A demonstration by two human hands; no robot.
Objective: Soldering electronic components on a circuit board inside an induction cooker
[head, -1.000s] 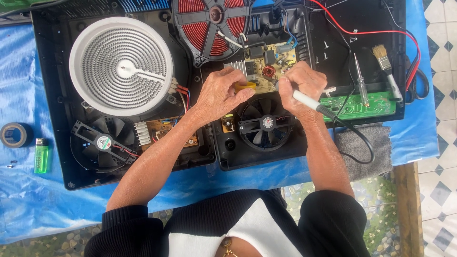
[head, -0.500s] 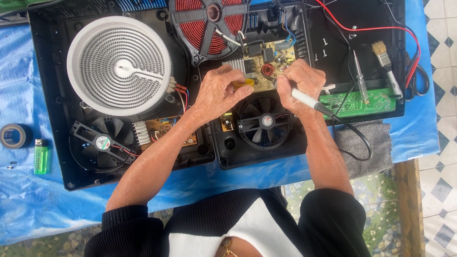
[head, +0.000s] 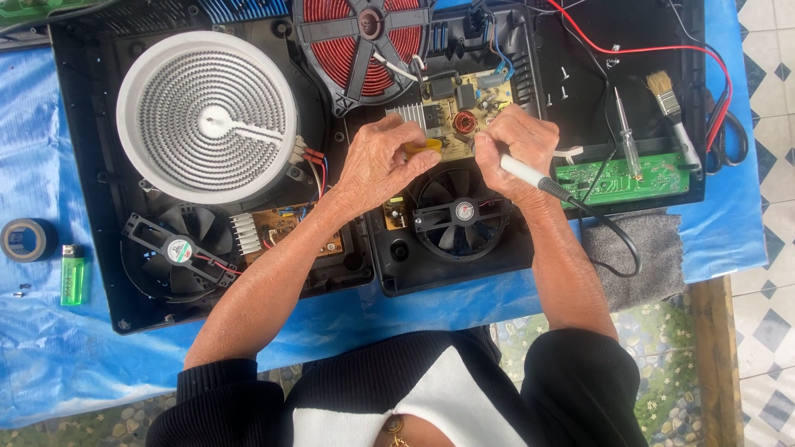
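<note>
An opened black cooktop casing [head: 83, 174] lies on a blue sheet. My left hand [head: 383, 161] pinches a small yellow-handled tool [head: 424, 146] over the tan circuit board [head: 464, 108]. My right hand [head: 513, 149] grips a white-handled soldering iron [head: 530, 175], its black cord [head: 617, 240] trailing right; the tip is hidden under my fingers. Both hands meet just above a black cooling fan [head: 464, 211].
A white round heating coil [head: 207, 116] sits left, a red coil [head: 364, 37] at top. A second fan [head: 178, 248] is lower left. A green board [head: 654, 178], screwdriver [head: 628, 141], brush [head: 672, 108], scissors [head: 727, 136], grey cloth [head: 654, 257], tape roll [head: 26, 240] and green lighter [head: 72, 276] lie around.
</note>
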